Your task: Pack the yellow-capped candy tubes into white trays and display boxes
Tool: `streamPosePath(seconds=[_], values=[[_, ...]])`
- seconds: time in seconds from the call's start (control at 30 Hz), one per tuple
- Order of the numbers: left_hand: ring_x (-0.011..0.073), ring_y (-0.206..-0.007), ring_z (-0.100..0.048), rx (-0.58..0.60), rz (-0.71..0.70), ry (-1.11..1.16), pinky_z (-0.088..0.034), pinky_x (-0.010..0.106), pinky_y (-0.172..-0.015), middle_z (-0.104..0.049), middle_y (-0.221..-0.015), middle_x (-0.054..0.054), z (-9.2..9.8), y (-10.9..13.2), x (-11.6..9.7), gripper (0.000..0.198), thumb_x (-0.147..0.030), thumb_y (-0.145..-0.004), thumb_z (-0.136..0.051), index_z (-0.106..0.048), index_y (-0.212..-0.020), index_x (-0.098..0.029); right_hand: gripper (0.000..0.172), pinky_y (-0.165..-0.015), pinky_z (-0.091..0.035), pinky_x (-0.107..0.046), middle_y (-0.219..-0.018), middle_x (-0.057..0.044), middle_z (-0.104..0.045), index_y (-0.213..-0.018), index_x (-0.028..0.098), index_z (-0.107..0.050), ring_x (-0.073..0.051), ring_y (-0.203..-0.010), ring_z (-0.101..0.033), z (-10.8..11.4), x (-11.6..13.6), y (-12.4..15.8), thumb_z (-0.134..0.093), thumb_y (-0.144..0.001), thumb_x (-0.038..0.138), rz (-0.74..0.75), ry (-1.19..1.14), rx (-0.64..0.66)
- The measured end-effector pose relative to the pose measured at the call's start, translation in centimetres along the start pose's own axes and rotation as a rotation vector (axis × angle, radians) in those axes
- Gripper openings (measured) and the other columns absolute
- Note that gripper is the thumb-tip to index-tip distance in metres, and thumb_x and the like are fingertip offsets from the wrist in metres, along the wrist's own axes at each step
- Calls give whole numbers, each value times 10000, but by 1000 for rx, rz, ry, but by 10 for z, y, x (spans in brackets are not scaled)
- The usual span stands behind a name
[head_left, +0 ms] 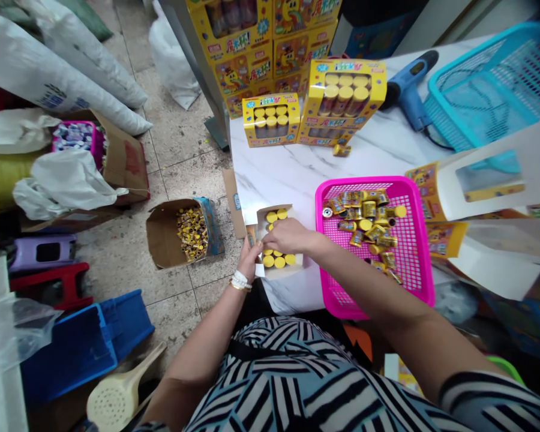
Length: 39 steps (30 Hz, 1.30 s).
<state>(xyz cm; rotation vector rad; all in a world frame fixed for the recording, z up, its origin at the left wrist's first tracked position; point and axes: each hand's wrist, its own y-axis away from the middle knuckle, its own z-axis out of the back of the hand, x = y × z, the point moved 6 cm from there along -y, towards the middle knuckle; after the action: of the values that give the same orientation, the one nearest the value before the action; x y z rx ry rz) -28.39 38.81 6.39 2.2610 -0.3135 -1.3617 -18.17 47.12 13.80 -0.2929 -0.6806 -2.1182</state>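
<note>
- The right hand (288, 235) lies over the middle of a small open box (276, 243), fingers curled down among the yellow-capped tubes (279, 261) standing in it; whether it pinches one, I cannot tell.
- The left hand (251, 259) grips the box's left wall, fingers bent round the edge, steadying it.
- The box sits at the near left corner of a white marble table (292, 168).
- Just right of the box stands a pink basket (420, 264), holding loose tubes lying in a heap at its far half.
- At the far side of the table stand two filled yellow display boxes (346, 99), side by side.
- A blue tool (409, 90) and a turquoise basket (495, 84) lie at the far right.
- On the floor to the left, a cardboard carton (166, 234) holds more tubes.
</note>
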Motion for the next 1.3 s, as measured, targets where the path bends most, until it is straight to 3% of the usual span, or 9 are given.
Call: streamPosePath(seconds=[0.13,0.27,0.4,0.5,0.73,0.9,0.97,1.17,1.3], values=[[293,-1192,-630,-2,-13,-31,-479,409,-1027,-665,-1290,101,2,-1,-1,731,-449,-758,-780,-501,-1393,-221,285,-667,-413,-310,-968,-86,-756,-874,209,-767,-248,-907,-645,-6,13,1,-546,-955,370,40,78,-59],[297,-1249,-597,7,-11,-52,-462,423,-1063,-625,-1365,86,6,-2,2,683,-435,-800,-744,-492,-1407,-251,311,-822,-473,-299,-1172,-32,-730,-1090,241,-731,-182,-1000,-648,2,0,51,-437,-1023,318,-10,-4,-511],[316,-1257,-591,23,36,9,-490,452,-1041,-617,-1379,87,5,-2,8,738,-442,-794,-746,-444,-1445,-269,302,-845,-463,-331,-1002,-88,-743,-1059,164,-713,-202,-925,-637,-6,-66,149,-437,-1008,276,-607,48,-885],[321,-1281,-572,25,57,37,-464,466,-1079,-605,-1394,98,3,-1,8,745,-439,-786,-754,-449,-1438,-245,255,-791,-419,-378,-1073,-132,-706,-1050,149,-698,-264,-926,-567,-28,-101,183,-498,-962,281,-868,205,-709],[327,-1329,-531,86,51,21,-413,475,-1133,-564,-1442,113,-8,3,-3,831,-444,-756,-782,-408,-1470,-241,120,-767,-394,-378,-891,-127,-662,-912,152,-634,-281,-913,-528,-53,-90,162,-564,-889,246,-621,257,-470],[318,-1326,-537,78,59,29,-402,476,-1140,-557,-1451,109,-7,4,0,830,-465,-771,-766,-391,-1482,-258,242,-828,-470,-366,-982,-97,-689,-1097,158,-605,-237,-907,-593,-13,-59,163,-597,-897,294,-595,-36,-958],[312,-1318,-544,67,41,21,-401,474,-1138,-563,-1443,104,-4,3,3,792,-475,-789,-747,-408,-1472,-260,240,-889,-465,-376,-1060,-85,-702,-1149,184,-617,-229,-978,-600,3,-30,141,-565,-935,279,-458,-84,-1019],[277,-1369,-490,69,-54,-36,-343,424,-1181,-568,-1435,79,1,-1,3,638,-454,-822,-718,-516,-1392,-250,347,-843,-442,-431,-1114,-86,-719,-1288,209,-630,-276,-988,-553,-5,27,41,-557,-958,290,-222,-17,-641],[276,-1362,-492,69,-66,-65,-350,419,-1170,-577,-1419,76,2,-3,3,643,-444,-815,-725,-519,-1393,-250,309,-887,-463,-394,-1116,-74,-727,-1246,178,-641,-248,-968,-567,-11,21,29,-539,-962,243,-222,-155,-673]])
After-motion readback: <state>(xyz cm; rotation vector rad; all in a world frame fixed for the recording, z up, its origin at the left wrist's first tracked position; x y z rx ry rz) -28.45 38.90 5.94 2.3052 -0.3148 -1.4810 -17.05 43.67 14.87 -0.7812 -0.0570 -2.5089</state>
